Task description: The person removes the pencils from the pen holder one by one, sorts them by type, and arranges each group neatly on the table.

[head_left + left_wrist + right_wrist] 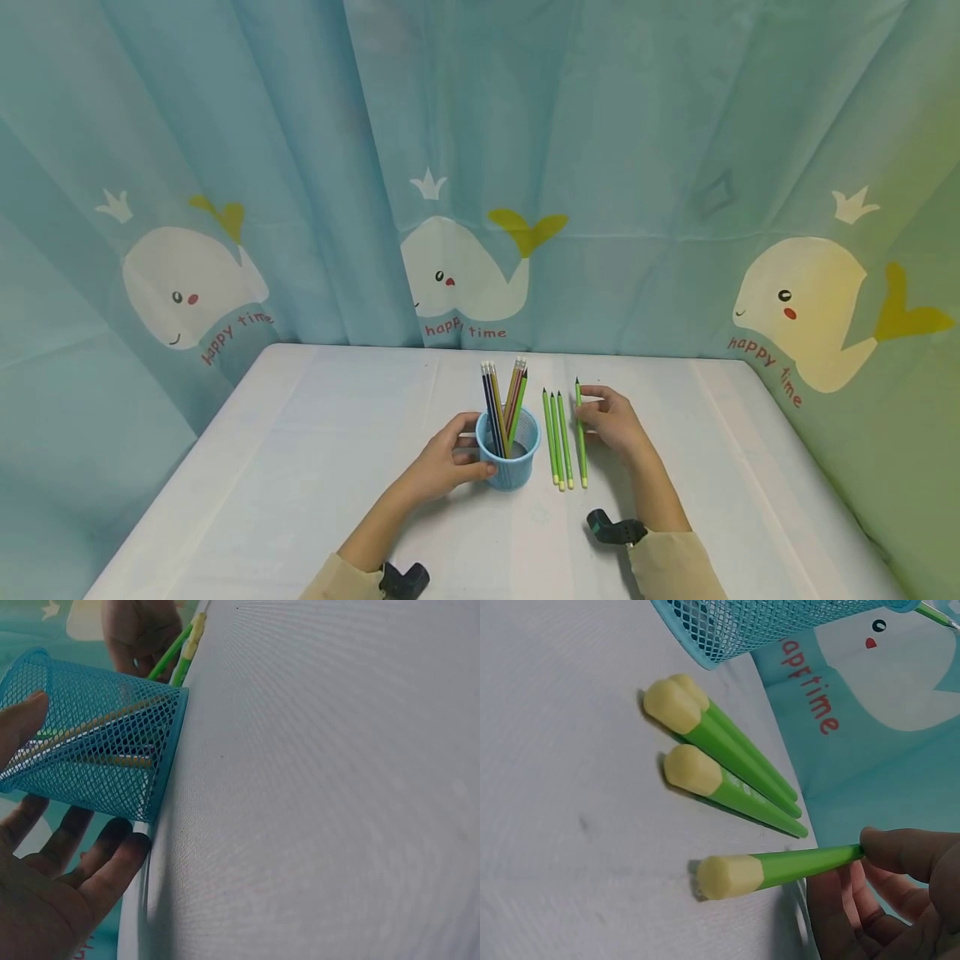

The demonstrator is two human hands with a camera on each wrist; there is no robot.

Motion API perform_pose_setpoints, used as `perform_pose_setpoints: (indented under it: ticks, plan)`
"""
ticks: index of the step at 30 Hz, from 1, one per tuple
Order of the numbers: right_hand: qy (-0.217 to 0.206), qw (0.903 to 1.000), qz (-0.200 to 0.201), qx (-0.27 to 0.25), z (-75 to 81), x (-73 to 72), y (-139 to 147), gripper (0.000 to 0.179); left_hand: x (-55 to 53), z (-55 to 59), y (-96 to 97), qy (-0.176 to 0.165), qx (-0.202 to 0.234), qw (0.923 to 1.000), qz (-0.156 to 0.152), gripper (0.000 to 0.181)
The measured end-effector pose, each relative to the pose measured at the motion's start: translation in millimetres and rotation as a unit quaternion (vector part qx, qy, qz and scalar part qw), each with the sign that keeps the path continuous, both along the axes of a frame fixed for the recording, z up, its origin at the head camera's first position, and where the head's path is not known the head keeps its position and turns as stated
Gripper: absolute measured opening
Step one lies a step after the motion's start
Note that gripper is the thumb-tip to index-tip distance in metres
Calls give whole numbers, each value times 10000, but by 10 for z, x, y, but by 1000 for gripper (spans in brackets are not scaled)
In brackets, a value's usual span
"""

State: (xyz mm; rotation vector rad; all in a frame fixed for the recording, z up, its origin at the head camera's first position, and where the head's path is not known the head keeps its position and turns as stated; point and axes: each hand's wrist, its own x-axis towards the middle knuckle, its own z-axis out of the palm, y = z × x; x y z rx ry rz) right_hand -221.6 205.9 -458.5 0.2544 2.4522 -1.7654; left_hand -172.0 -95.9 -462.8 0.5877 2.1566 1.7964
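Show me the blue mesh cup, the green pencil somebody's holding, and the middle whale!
Blue mesh cup (513,476), head view: on its front wall, below the rim.
Held green pencil (796,866), right wrist view: on its green shaft.
Middle whale (474,282), head view: on its white body.

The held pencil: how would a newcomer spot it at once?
On the white table, right of the blue mesh cup, three green pencils lie close together. Just right of them is the held pencil, also green, but the only one pinched by the right hand.
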Motion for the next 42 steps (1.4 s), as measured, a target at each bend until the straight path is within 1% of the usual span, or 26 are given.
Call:
perform_pose_setpoints:
  ticks: [8,14,19,26,33,38,42]
  plan:
    - [-24,10000,12,-4,0,8,-14,47,-2,3,-2,59,33,10000,-51,72]
    - [-132,9999,-48,-25,3,8,-26,49,3,11,-1,-45,26,10000,-32,72]
    - [-34,10000,-8,-11,13,-2,-21,49,7,15,2,-11,29,10000,-31,72]
    - [189,9995,247,-44,134,43,-64,48,7,4,1,34,-25,10000,-14,71]
    - [412,9965,617,-379,319,109,-167,47,8,2,-6,13,-25,10000,-25,73]
    - [579,9931,965,-318,383,133,-240,44,4,-5,-5,77,-9,10000,-41,72]
    - [674,9912,1096,-302,440,168,-301,43,3,-3,-1,74,-36,10000,-20,72]
